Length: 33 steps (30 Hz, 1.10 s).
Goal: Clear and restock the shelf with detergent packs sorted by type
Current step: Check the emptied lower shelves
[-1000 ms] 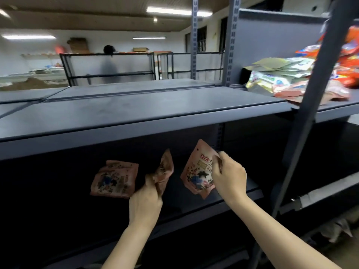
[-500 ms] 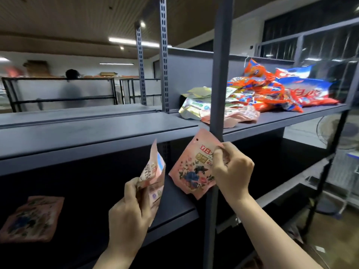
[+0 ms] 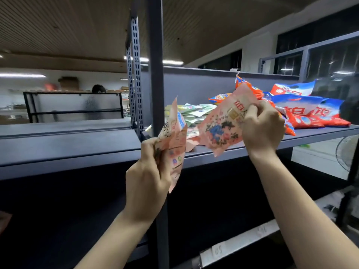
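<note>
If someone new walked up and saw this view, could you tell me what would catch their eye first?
Most likely the two pink detergent packs held up at the centre: the left hand grips one pink pack edge-on, while the right hand holds the other pink pack face-on. Behind them, on the upper shelf, lies a bright pile: pale green packs at left, red-and-blue packs at right.

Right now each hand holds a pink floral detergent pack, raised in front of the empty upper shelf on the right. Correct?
Not quite: the head view shows that upper shelf is not empty; green, orange and blue packs lie piled there. The left hand and right hand each hold a pink floral detergent pack.
</note>
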Tool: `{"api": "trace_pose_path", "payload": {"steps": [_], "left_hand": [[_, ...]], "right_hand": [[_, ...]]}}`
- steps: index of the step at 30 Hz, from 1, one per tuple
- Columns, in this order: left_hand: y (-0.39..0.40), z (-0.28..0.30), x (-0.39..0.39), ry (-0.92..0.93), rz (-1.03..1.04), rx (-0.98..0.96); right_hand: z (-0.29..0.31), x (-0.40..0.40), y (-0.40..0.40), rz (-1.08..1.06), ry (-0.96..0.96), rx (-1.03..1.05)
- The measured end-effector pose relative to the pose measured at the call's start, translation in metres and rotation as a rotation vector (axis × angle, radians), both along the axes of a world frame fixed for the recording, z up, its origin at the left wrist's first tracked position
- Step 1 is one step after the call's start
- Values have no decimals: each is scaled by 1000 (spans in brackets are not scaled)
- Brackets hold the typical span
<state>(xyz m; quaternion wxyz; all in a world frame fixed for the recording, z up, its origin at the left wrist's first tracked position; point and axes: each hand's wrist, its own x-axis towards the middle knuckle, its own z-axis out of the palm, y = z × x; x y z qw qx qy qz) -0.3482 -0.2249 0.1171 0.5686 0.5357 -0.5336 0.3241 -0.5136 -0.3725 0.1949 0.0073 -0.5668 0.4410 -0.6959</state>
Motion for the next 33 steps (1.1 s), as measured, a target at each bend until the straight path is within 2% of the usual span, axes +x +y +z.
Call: {"api": "trace_pose_path", "payload": {"steps": [3,6,8,10,11,17,19,22,24,26,29,33], "left_hand": [[-28,10,-16,-22,21,11],[-52,17,-24,-24,64,3],[-66,22,-26,-16,73,-5],[-79,28,-26,-18,93,-8],[-86,31,-26,-31,117,-13],[-148,68,-20,-122,423,4],[-175,82,-16,-166,507,91],[-216,79,-7,-183,606,531],[-232,65,0,-168,550,839],[-237,55,5,-147,486,1038],[-236,57,6,-114,440,1094],[-227,55,3,-104,428,984]], "right_hand": [[7,-6,-38,-40,43,-29],[-2,7,-73,61,166,-50],[-21,20,-103,237,384,42],[-47,28,-129,392,695,167],[-57,30,-139,447,778,203],[-66,24,-153,648,717,238],[-65,22,-156,673,715,246],[-66,21,-161,700,663,290],[-65,21,-163,720,612,335],[-63,22,-165,728,596,381],[-62,23,-167,699,597,386],[-63,21,-163,655,651,357]]}}
